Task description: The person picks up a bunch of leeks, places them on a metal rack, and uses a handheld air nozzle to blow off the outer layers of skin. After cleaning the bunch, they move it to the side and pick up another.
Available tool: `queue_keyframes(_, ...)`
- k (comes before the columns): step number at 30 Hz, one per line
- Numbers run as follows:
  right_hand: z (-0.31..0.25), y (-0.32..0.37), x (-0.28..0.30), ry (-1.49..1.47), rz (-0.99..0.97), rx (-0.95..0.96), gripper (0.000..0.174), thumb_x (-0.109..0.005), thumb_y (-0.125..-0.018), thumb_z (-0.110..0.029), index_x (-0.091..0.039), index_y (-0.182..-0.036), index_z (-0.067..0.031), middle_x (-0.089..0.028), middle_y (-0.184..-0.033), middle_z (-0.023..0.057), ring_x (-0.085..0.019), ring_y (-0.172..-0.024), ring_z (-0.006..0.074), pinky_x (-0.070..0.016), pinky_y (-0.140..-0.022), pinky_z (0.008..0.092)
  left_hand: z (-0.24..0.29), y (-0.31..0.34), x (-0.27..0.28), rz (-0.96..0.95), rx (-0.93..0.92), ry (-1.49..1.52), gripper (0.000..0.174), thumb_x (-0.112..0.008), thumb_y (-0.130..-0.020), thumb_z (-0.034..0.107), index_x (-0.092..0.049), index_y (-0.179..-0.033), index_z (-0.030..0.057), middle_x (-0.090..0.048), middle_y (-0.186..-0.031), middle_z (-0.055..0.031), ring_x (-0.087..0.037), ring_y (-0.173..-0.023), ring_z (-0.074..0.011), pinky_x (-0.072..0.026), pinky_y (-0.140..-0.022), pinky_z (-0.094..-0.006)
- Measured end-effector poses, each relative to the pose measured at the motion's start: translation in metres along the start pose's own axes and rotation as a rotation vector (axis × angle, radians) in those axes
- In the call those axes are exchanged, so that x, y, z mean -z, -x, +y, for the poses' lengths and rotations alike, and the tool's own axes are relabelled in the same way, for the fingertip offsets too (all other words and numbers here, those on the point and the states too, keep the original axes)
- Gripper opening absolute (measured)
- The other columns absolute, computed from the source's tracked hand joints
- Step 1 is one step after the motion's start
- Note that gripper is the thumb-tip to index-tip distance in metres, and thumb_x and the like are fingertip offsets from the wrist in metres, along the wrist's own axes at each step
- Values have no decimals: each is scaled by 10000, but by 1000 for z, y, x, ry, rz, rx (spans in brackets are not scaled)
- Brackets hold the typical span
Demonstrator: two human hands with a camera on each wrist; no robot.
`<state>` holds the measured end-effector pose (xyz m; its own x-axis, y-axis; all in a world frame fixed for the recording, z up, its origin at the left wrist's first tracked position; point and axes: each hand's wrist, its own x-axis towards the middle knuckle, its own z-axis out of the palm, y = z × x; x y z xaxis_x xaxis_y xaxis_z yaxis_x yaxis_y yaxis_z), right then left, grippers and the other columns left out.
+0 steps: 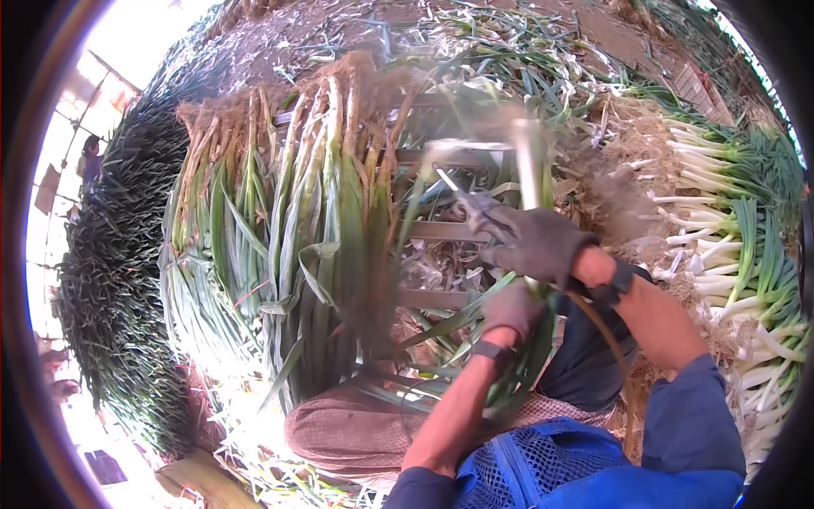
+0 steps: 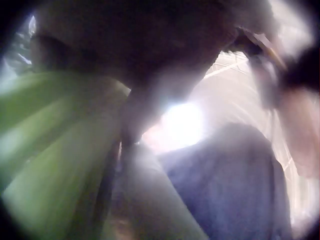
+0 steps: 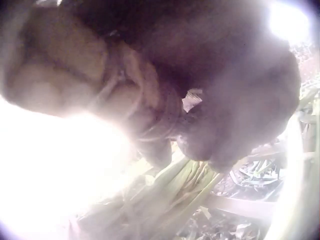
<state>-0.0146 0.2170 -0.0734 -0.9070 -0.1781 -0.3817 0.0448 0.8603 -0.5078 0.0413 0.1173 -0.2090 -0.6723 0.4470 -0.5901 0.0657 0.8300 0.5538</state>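
Near: my left hand (image 1: 513,307) grips a leek (image 1: 527,170), apparently part-cleaned, its pale shank pointing far; just beyond, I cannot tell what my right hand (image 1: 543,242) holds. Left: rooted, brown-sheathed leeks (image 1: 314,195), apparently unprocessed. Right, reaching farther: whiter leeks (image 1: 708,170), seemingly finished.

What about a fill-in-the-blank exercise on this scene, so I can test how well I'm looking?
The left hand and the right hand both wear ____.
The left hand grips leaves that are ____ in colour.
At the far end of the big bunch on the person's left are its tangled brown ____.
The person's right sleeve is coloured ____.
Missing words: gloves; green; roots; blue.
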Motion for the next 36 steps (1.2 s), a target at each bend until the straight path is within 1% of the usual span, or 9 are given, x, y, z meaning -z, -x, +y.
queue_keyframes(6,-15,-71,-62,-2,73,52,734,-707,-870,-560,-528,-1500,-229,-736,-1042,245,-724,-941,421,-563,-846,491,-27,5,-33,-63,-288,134,422,-678,-916,417,-759,-1174,93,-751,-1144,-223,-733,-1016,-406,-573,-868,-465)
queue_keyframes(10,-31,-87,-71,-64,-50,10,683,-684,-906,-431,-498,-1508,-168,-734,-1117,236,-702,-1025,437,-541,-925,519,-92,23,46,-74,-44,213,373,-689,-900,352,-778,-1133,74,-778,-992,-161,-750,-895,-313,-566,-840,-420)
queue_keyframes(11,-28,-97,-102,-260,249,463,638,-696,-903,-400,-519,-1477,-184,-733,-1121,222,-701,-1023,438,-548,-918,518,-117,12,59,-70,-40,77,356,-677,-906,356,-786,-1090,71,-775,-942,-163,-750,-852,-305,-566,-815,-420)
queue_keyframes(12,-14,-107,-120,-216,150,313,642,-695,-900,-428,-524,-1473,-196,-730,-1132,224,-699,-1029,432,-546,-915,510,-143,5,70,-123,-53,-163,344,-659,-910,340,-786,-1064,60,-766,-923,-179,-746,-838,-294,-562,-793,-416)
queue_keyframes(14,-40,-101,-101,-122,-52,10,651,-691,-893,-485,-534,-1466,-221,-724,-1155,227,-697,-1041,419,-543,-908,493,-170,16,103,90,65,278,314,-691,-901,258,-774,-1036,-13,-767,-840,-86,-705,-754,-171,-560,-712,-348)
queue_keyframes(21,-43,-130,-109,-174,-17,38,723,-713,-885,-410,-473,-1517,-152,-729,-1138,238,-700,-1022,437,-548,-912,533,-163,-15,165,497,251,649,301,-656,-953,99,-719,-1206,-52,-785,-977,-111,-726,-830,-194,-554,-760,-327)
queue_keyframes(24,-43,-143,-105,-184,-39,13,734,-696,-899,-415,-448,-1542,-163,-731,-1126,241,-700,-1022,438,-546,-919,534,-181,-44,156,678,74,618,297,-653,-950,67,-716,-1213,-54,-781,-1028,-117,-712,-893,-179,-541,-809,-304)
queue_keyframes(33,-23,-135,-104,-198,64,-79,695,-652,-934,-415,-423,-1571,-257,-736,-1038,248,-710,-929,451,-555,-833,561,-192,-76,174,819,96,489,238,-637,-999,108,-742,-1211,84,-789,-1094,-113,-725,-980,-174,-548,-904,-346)
queue_keyframes(36,-22,-122,-133,-192,111,132,673,-640,-935,-415,-437,-1559,-267,-741,-999,237,-714,-919,443,-554,-815,566,-177,-69,188,779,185,548,223,-644,-994,96,-755,-1186,76,-794,-1077,-104,-725,-974,-167,-545,-894,-326)
